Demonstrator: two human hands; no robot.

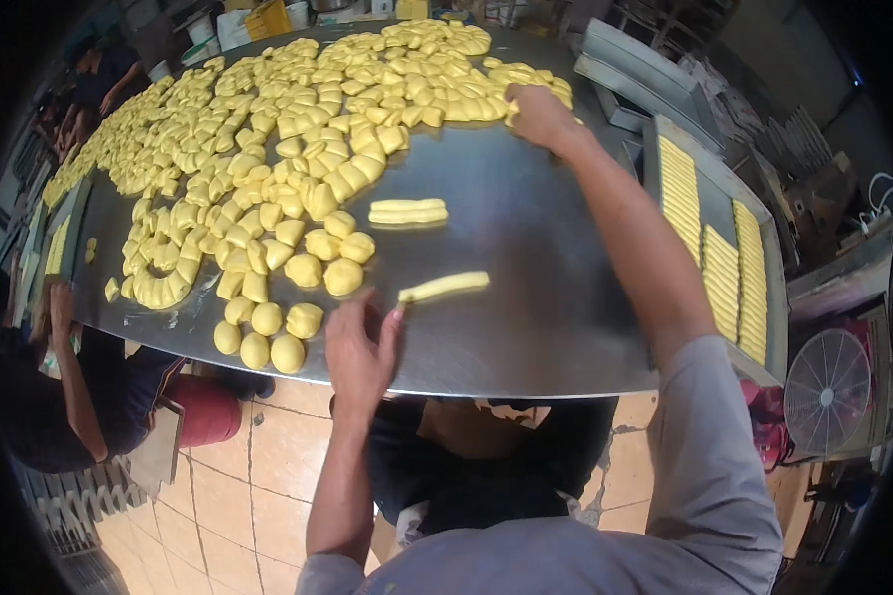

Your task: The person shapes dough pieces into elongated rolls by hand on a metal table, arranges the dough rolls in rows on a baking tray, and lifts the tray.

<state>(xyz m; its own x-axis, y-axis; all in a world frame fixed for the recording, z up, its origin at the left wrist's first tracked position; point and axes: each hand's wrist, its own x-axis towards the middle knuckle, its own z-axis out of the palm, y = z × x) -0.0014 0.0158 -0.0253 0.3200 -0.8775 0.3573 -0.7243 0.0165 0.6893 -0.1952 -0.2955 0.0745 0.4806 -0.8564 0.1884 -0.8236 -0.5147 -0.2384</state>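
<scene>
My left hand (pixel 359 347) rests over the near edge of the metal table, thumb and fingers apart. Its thumb tip is by the left end of a thin yellow dough stick (pixel 446 288), and I cannot tell if they touch. Left of that hand are several round dough balls (pixel 288 353). My right hand (pixel 544 117) reaches to the right end of the big heap of cut dough pieces (pixel 347 84). Its fingers are curled over a piece of yellow dough (pixel 511 116), which they mostly hide. Two dough sticks (pixel 408 211) lie side by side between my hands.
At the right, a metal tray (pixel 772 288) holds rows of dough sticks (pixel 736 283). Empty trays (pixel 645 74) are stacked behind it. A fan (pixel 827 392) stands at the lower right. Another person's arm (pixel 74 387) reaches the table (pixel 536 337) at the left, near a red stool (pixel 206 407).
</scene>
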